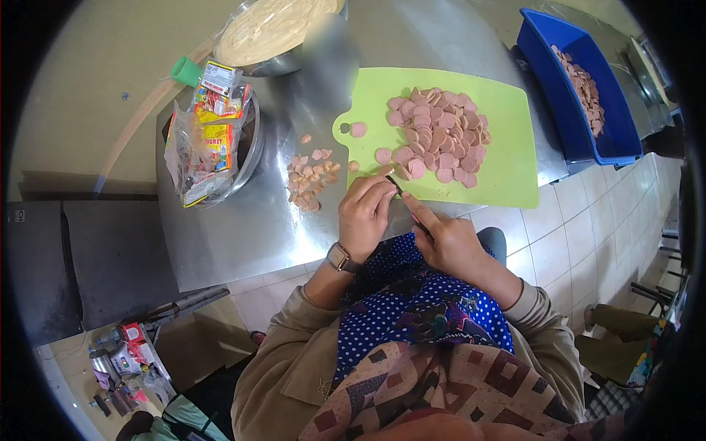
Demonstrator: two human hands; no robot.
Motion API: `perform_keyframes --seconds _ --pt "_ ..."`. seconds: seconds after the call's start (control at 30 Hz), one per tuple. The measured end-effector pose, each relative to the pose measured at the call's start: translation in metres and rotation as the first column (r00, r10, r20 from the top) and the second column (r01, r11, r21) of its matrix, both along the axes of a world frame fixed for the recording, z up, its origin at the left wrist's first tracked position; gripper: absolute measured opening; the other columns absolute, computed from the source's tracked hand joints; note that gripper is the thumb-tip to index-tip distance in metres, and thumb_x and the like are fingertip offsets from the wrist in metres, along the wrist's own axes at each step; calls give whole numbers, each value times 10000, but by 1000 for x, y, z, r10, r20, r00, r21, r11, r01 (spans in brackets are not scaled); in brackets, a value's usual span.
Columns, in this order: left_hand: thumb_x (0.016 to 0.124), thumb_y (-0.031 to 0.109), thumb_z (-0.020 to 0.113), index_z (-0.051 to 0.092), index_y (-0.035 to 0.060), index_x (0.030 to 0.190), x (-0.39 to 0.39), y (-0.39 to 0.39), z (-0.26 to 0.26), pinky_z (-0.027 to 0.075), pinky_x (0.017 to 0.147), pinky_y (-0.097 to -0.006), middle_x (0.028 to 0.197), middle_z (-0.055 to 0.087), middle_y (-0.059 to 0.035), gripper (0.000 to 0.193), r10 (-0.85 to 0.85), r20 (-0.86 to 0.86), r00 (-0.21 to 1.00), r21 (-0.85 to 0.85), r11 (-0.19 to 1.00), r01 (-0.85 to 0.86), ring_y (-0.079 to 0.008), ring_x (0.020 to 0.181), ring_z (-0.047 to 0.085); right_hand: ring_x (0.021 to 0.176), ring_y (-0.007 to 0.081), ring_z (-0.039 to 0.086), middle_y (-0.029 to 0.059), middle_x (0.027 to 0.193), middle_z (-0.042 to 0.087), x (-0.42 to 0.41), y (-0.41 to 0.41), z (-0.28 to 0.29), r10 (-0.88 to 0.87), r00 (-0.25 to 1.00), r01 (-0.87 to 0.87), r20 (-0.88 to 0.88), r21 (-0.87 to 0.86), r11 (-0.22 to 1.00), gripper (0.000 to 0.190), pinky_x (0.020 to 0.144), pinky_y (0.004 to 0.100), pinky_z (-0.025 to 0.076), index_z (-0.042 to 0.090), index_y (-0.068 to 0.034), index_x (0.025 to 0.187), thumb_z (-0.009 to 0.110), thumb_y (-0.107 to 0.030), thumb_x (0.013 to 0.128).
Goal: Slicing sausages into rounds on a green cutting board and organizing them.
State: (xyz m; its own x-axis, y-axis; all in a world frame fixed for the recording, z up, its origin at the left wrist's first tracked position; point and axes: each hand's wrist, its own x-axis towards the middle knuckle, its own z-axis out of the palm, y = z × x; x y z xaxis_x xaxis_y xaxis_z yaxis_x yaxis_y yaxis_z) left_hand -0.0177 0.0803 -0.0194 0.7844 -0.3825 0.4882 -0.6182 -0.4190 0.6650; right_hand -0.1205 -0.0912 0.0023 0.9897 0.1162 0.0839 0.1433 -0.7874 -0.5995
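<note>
My right hand [449, 242] grips a knife [396, 186] with a dark blade, its index finger stretched along the blade. Close against the blade, my left hand [365, 212] pinches a small piece of sausage [386, 171] at the near edge of a green cutting board [507, 110]. Sliced pink sausage rounds [436, 132] lie heaped on the board, and a single piece [359, 129] sits by its handle hole. Small sausage end pieces [311, 179] are scattered on the metal table left of the board.
A metal bowl [255, 146] holds opened plastic sausage packaging [212, 138], with a green cup [186, 71] behind. Another bowl [287, 65] contains a pale creamy mixture. At right stands a blue bin [557, 110] with more slices. Another person's legs [618, 342] show at lower right.
</note>
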Motion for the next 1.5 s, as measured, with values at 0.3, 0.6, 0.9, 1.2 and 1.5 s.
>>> perform_keyframes --seconds 0.3,0.6,0.9,1.2,1.5 --pt "867 1 732 733 21 952 4 -1 1 556 805 -386 993 734 -112 87 -15 13 1000 45 999 15 -313 917 691 619 360 681 163 810 711 -23 -22 15 -20 998 19 -53 -26 999 613 565 483 554 518 -147 1512 660 -141 916" --pt "858 -10 703 686 -4 922 24 25 4 531 841 -440 986 678 -138 66 54 72 996 112 992 -62 -358 945 648 669 357 697 144 828 733 11 -44 26 -26 990 42 140 -108 993 553 670 449 559 607 -134 1442 691 -106 896" --pt "887 29 699 715 14 980 54 71 15 540 894 -443 1007 707 -145 96 211 58 976 156 963 -217 -363 958 671 663 339 704 138 844 733 24 -19 16 66 992 -37 110 -246 968 573 581 468 562 570 -140 1458 655 -137 891" --pt "855 87 714 730 92 911 59 34 26 462 933 -439 990 693 -72 59 -40 148 988 406 914 -24 -293 996 653 903 357 754 150 1075 767 22 -87 32 -269 934 255 235 89 963 515 812 417 608 625 -140 1405 711 -105 899" --pt "826 1 657 698 33 944 83 33 32 494 903 -467 968 661 -124 129 66 164 984 363 924 -123 -345 1010 635 830 341 711 121 1095 649 41 -240 -8 -514 736 677 441 -486 553 557 709 435 589 553 -255 1499 654 -164 959"
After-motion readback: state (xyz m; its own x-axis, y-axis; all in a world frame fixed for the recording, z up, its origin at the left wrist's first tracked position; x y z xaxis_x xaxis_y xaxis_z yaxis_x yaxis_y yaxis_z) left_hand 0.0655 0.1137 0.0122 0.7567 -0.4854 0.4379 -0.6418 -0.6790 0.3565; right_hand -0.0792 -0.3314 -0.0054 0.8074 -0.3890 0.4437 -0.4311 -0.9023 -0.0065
